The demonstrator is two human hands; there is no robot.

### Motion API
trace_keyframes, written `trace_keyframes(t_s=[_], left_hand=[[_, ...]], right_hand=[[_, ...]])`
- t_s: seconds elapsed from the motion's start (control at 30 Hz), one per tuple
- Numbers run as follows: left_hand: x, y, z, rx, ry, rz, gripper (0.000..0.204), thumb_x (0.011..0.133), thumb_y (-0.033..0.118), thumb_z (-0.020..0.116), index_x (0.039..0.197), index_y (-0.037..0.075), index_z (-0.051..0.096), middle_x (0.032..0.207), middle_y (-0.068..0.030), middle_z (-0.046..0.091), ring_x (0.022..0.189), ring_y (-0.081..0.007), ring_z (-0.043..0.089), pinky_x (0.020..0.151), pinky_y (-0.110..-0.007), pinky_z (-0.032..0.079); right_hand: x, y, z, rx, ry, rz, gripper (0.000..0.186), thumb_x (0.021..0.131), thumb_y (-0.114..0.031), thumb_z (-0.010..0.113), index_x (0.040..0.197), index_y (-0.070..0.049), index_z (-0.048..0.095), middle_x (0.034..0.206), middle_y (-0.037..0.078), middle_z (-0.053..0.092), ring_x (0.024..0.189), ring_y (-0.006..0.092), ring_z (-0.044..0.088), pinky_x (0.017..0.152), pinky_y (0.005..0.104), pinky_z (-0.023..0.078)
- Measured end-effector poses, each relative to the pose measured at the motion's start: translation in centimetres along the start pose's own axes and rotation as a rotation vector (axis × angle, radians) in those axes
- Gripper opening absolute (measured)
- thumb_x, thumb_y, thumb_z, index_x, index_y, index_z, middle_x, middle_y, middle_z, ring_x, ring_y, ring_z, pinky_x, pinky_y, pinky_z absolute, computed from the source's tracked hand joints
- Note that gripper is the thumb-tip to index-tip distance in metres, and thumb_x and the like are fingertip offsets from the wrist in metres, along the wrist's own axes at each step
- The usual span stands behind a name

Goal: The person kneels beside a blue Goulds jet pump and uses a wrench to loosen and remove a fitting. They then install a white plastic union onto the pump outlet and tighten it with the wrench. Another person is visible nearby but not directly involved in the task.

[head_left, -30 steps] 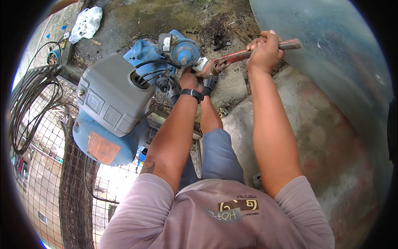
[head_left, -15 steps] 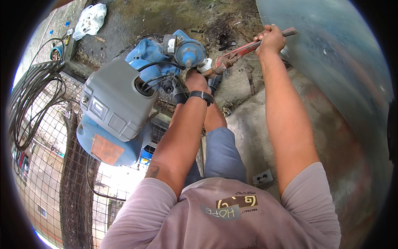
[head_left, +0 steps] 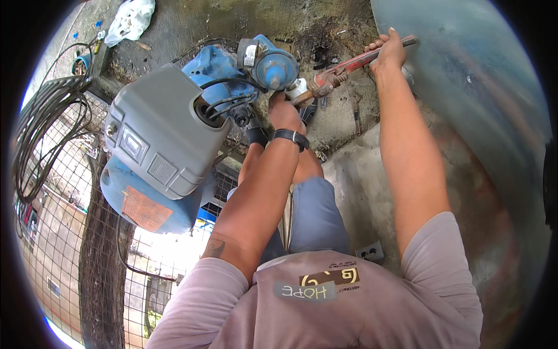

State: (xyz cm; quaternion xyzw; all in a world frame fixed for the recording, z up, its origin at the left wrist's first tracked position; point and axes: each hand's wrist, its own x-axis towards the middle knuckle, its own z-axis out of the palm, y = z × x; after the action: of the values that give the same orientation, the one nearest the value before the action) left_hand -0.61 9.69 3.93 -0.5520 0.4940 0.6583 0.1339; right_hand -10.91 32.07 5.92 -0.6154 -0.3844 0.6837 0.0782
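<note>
Upper centre: right hand fingers wrapped around the handle of a red pipe wrench; wrench head bites a white fitting beside the blue pump. Left hand presses against the fitting; finger spread not discernible. Grey cover at left.

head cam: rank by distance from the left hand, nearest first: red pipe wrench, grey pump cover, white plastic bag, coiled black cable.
From the left hand:
1. Red pipe wrench, its jaws on the white fitting right beside the hand, to its right.
2. Grey box-shaped pump cover, to the left.
3. White crumpled plastic bag, up left on the concrete.
4. Coiled black cable, at the far left edge.
</note>
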Motion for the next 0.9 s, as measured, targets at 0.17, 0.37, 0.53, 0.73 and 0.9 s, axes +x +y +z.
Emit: trace_keyframes(t_s=[0.17,0.37,0.53,0.73,0.9], left_hand=[[1.6,-0.9,-2.3,0.247,-0.207,0.158,0.03,0.094,0.013,0.047,0.116,0.0,0.062,0.109,-0.0104,0.061,0.099,-0.0239,0.061,0.083,-0.038,0.052],[4.6,-3.0,-5.5,0.185,-0.298,0.11,0.034,0.092,0.008,0.044,0.121,-0.002,0.059,0.108,-0.0106,0.062,0.1,-0.0247,0.06,0.086,-0.038,0.051],[-0.1,3.1,-2.6,-0.122,-0.269,-0.204,0.035,0.091,0.004,0.045,0.123,-0.003,0.056,0.109,-0.014,0.062,0.104,-0.0263,0.06,0.092,-0.04,0.049],[6.3,-0.6,-2.7,-0.204,-0.295,-0.344,0.03,0.098,0.008,0.043,0.125,-0.002,0.052,0.119,-0.0161,0.062,0.109,-0.0301,0.062,0.095,-0.045,0.051],[5.8,0.3,-2.3,-0.192,-0.332,-0.389,0.029,0.099,0.012,0.043,0.122,-0.002,0.054,0.121,-0.0157,0.062,0.11,-0.0305,0.062,0.095,-0.045,0.051]], right_hand=[[-1.3,-0.8,-1.9,0.138,-0.251,0.066,0.032,0.101,-0.032,0.049,0.081,-0.008,0.044,0.062,0.001,0.036,0.056,0.0172,0.04,0.064,0.039,0.042],[-11.6,-1.5,-1.4,0.155,-0.073,-0.142,0.035,0.102,-0.032,0.047,0.076,-0.01,0.041,0.062,0.002,0.035,0.056,0.0173,0.038,0.063,0.0395,0.041],[-16.3,-0.5,-1.0,0.117,-0.013,-0.314,0.037,0.102,-0.033,0.048,0.077,-0.006,0.044,0.064,0.003,0.04,0.056,0.0171,0.043,0.062,0.0378,0.046],[-15.9,0.6,-0.4,0.111,-0.033,-0.457,0.039,0.1,-0.034,0.053,0.076,-0.006,0.041,0.062,0.002,0.041,0.052,0.014,0.043,0.056,0.0324,0.045],[-16.7,1.2,-0.3,0.042,-0.041,-0.507,0.038,0.101,-0.033,0.048,0.074,-0.007,0.042,0.063,0.003,0.039,0.055,0.0164,0.042,0.06,0.0373,0.045]])
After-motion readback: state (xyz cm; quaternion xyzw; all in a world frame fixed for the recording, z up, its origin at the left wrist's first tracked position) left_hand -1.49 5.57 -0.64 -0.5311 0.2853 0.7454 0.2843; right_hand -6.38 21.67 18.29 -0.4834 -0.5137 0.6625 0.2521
